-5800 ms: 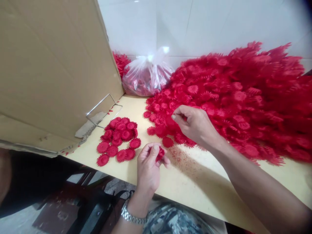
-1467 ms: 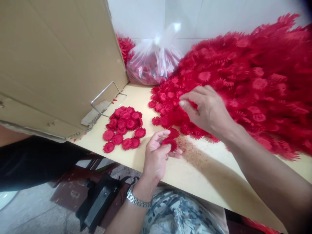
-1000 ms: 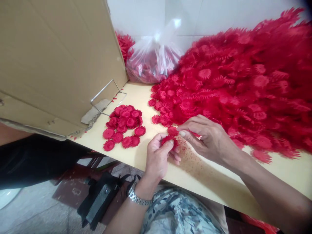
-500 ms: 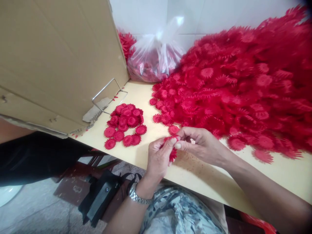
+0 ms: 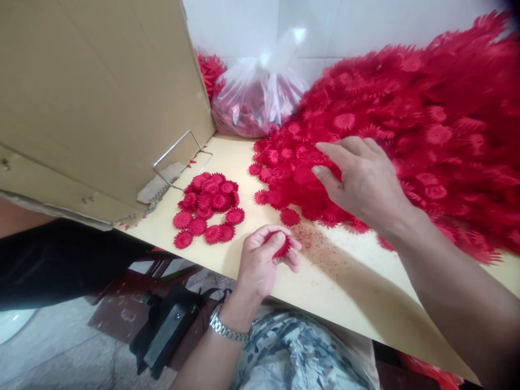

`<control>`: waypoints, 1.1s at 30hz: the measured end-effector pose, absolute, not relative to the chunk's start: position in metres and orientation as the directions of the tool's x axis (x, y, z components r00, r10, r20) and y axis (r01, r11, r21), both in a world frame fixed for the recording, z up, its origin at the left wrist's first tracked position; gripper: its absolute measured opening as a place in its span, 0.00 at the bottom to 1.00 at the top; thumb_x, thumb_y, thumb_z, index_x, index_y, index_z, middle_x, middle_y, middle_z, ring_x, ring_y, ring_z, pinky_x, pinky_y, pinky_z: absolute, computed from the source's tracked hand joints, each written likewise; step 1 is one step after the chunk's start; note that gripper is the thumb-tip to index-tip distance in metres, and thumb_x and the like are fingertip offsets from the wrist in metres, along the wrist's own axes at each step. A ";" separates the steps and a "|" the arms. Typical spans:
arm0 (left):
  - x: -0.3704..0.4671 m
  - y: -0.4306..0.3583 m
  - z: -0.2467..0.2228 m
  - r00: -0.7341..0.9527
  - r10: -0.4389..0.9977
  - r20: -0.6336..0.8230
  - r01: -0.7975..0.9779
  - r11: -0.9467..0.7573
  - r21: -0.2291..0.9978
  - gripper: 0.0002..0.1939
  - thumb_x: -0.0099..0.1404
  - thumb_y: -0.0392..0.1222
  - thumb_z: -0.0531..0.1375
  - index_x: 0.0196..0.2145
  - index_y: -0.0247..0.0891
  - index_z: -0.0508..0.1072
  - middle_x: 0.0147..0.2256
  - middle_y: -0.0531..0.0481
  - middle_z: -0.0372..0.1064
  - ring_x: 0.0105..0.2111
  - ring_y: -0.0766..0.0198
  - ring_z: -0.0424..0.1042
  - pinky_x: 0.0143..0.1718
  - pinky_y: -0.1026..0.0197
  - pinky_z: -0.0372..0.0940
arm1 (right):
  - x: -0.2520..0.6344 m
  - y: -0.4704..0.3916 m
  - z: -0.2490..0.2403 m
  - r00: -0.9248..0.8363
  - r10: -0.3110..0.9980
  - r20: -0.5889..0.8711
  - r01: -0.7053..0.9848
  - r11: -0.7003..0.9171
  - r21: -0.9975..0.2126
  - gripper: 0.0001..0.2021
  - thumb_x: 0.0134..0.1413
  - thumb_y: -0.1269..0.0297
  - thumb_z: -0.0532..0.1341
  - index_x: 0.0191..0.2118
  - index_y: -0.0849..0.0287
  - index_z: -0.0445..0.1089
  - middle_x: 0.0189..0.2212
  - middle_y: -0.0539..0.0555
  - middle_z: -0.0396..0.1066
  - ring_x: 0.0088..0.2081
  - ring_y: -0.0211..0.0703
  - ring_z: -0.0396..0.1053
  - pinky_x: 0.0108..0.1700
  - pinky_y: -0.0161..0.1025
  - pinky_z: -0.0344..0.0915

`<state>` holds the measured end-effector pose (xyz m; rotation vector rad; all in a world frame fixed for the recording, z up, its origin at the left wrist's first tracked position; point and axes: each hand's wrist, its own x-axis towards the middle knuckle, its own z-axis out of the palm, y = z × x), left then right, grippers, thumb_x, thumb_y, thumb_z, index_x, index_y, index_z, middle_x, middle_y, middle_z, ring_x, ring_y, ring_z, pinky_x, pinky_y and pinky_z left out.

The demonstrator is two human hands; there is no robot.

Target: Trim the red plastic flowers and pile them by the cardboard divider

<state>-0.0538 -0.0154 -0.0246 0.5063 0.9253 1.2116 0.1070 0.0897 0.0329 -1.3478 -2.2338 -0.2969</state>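
My left hand (image 5: 264, 260), with a metal watch on its wrist, grips a red notched disc (image 5: 281, 245) between thumb and fingers above the table's front part. Raised over the near side of a big heap of red notched discs (image 5: 406, 135), my right hand (image 5: 361, 179) has its thumb and forefinger apart, with nothing seen between them. A single red disc (image 5: 290, 217) lies on the table just beyond my left hand. Further left sits a small cluster of similar discs (image 5: 211, 200), some stacked, some lying flat.
A tall cardboard panel (image 5: 101, 97) stands on the left, a bent wire frame (image 5: 179, 149) at its foot. A tied clear plastic bag (image 5: 260, 103) of red pieces rests against the wall. Red crumbs (image 5: 320, 249) dot the tabletop. A black bag (image 5: 166, 330) is below the edge.
My hands have parted. The right one has moved up and right to over the heap, its fingers opening. My left hand keeps the red disc and has turned slightly.
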 end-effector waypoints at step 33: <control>-0.045 -0.022 -0.029 0.082 0.962 -0.261 -0.543 0.263 0.798 0.08 0.58 0.41 0.60 0.32 0.33 0.69 0.22 0.51 0.71 0.21 0.64 0.72 0.24 0.62 0.69 | 0.082 0.019 -0.001 -0.436 0.889 0.143 0.535 0.384 -0.753 0.08 0.53 0.72 0.52 0.28 0.59 0.67 0.18 0.47 0.67 0.19 0.33 0.64 0.22 0.30 0.57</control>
